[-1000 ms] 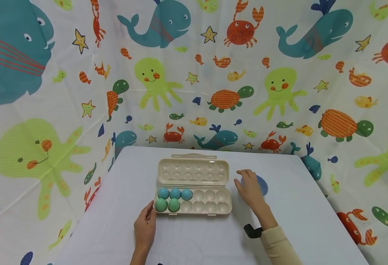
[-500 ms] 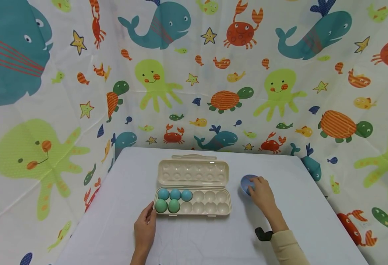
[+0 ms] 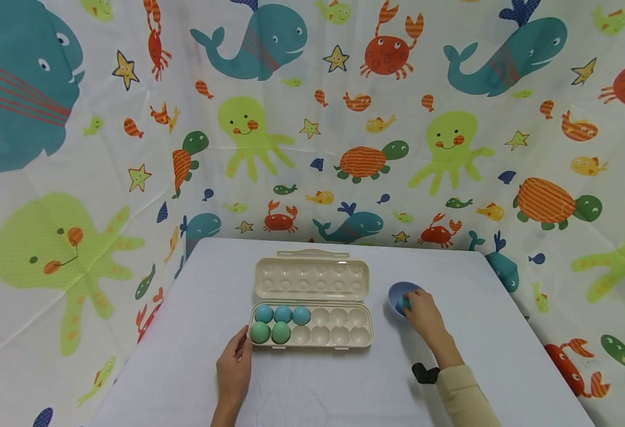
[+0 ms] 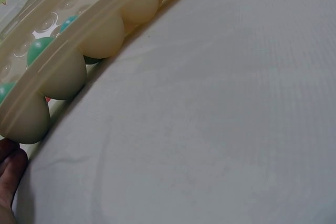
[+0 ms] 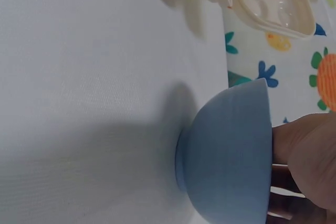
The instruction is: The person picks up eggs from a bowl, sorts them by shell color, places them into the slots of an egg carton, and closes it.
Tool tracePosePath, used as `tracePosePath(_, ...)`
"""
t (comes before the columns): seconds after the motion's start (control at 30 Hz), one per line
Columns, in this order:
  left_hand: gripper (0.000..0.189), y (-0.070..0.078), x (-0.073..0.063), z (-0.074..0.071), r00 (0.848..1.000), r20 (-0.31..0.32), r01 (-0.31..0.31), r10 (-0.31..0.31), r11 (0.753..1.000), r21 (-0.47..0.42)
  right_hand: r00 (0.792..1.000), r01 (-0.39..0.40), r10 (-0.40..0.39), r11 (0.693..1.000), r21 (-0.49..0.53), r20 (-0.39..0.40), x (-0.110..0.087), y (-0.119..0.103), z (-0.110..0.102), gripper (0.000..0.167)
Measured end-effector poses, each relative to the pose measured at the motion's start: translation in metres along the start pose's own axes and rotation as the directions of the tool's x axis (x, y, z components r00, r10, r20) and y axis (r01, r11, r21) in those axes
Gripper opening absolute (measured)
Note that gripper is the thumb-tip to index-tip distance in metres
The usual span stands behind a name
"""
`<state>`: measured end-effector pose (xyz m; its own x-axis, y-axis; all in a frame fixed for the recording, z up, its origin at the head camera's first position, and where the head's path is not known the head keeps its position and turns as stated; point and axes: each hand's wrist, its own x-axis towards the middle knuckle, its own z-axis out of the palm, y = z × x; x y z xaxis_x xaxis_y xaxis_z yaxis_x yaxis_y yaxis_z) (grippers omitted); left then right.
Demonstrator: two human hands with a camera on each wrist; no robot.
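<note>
A cream plastic egg carton lies with its lid folded back. Its left end holds a row of blue eggs behind two green eggs; the other cups are bare. My left hand touches the carton's left end, its fingertips right by the end cup in the left wrist view. To the right stands a blue bowl. My right hand reaches over its rim, fingers dipping inside and pinching a blue egg. The bowl wall hides those fingertips from the right wrist camera.
The table is covered in white cloth. A curtain printed with sea animals hangs behind it and along both sides. A black strap piece shows at the right wrist, beside a beige sleeve.
My right hand has moved right from above the bowl's left side, dipped into the bowl and closed its fingers on a blue egg. The left hand and carton have stayed put.
</note>
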<state>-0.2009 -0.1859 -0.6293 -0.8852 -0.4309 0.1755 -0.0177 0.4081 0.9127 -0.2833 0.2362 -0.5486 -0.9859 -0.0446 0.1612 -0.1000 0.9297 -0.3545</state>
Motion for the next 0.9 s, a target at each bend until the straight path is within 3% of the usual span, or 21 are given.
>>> tracePosePath(0.6,0.034,-0.001,0.0,0.001,1.0,-0.009,-0.009,0.009,1.0,0.005,0.995,-0.038,0.041,0.999,-0.029,0.095,0.015,0.005,0.005,0.042)
tracePosePath(0.9,0.034,0.0,-0.001,-0.001,1.0,-0.004,-0.012,0.012,1.0,0.005,0.998,-0.041,0.041,0.999,-0.001,0.055,0.014,0.0,0.003,0.045)
